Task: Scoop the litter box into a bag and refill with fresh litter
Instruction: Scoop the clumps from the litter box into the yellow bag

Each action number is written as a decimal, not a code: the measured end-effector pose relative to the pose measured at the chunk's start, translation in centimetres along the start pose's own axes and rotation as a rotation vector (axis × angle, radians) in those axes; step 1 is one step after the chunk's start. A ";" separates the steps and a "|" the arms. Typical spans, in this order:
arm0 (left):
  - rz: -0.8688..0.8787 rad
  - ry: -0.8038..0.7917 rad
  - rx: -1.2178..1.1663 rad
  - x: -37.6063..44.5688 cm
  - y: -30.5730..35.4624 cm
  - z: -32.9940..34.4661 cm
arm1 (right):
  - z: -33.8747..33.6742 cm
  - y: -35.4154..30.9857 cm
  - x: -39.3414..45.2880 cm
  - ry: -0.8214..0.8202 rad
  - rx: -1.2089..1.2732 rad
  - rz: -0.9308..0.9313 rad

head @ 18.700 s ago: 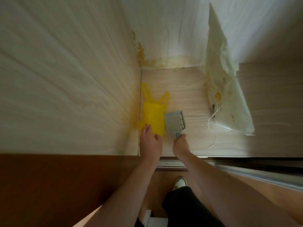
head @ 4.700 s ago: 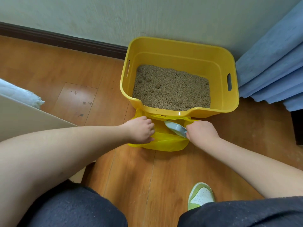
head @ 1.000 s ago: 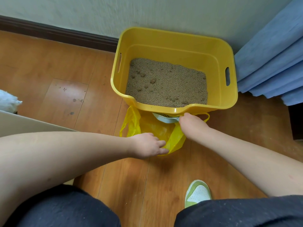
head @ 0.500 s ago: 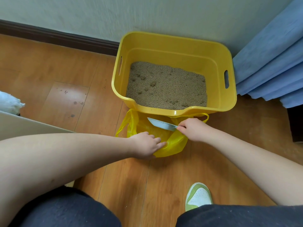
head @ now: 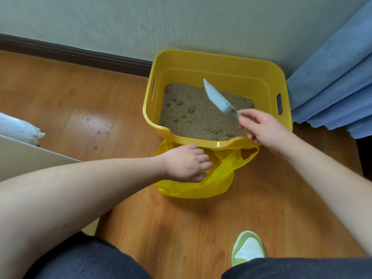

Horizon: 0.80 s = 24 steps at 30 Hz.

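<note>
Grey plastic litter scoop [head: 218, 98] gripped by right hand [head: 259, 127] over yellow plastic litter box [head: 217, 59], centre frame; left hand [head: 186, 163], fingers loosely spread, holds yellow plastic bag [head: 219, 178] open. Scooping abt to start; next: dig under clumps w/ scoop.

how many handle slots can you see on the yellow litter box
2. One slot is in the left wall of the litter box; the other slot is in the right wall. Near and far walls show none.

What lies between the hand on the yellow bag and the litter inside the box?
In the head view, the box's low yellow front rim stands between the left hand on the bag and the litter; nothing else shows there.
</note>
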<state>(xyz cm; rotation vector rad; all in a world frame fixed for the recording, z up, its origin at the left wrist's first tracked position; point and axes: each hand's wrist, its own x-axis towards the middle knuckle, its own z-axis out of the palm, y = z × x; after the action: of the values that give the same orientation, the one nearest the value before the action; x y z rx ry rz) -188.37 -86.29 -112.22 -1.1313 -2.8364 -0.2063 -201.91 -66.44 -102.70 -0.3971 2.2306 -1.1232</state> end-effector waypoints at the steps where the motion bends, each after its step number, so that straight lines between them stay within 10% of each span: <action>1: -0.006 0.033 0.012 0.2 -0.7 -0.6 | -0.8 0.4 0.4 0.050 -0.079 -0.015; 14: -0.613 -0.120 0.214 -2.6 -9.9 -5.1 | -6.5 4.8 5.4 0.034 -1.381 -0.028; 24: -0.744 -0.179 0.061 -3.6 -10.8 -3.8 | -5.5 6.1 8.3 -0.162 -1.483 0.073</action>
<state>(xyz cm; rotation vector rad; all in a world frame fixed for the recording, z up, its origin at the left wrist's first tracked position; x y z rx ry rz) -193.11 -97.03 -109.94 -0.0354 -3.2544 -0.0570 -211.80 -63.58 -108.23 -0.8867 2.4798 0.7775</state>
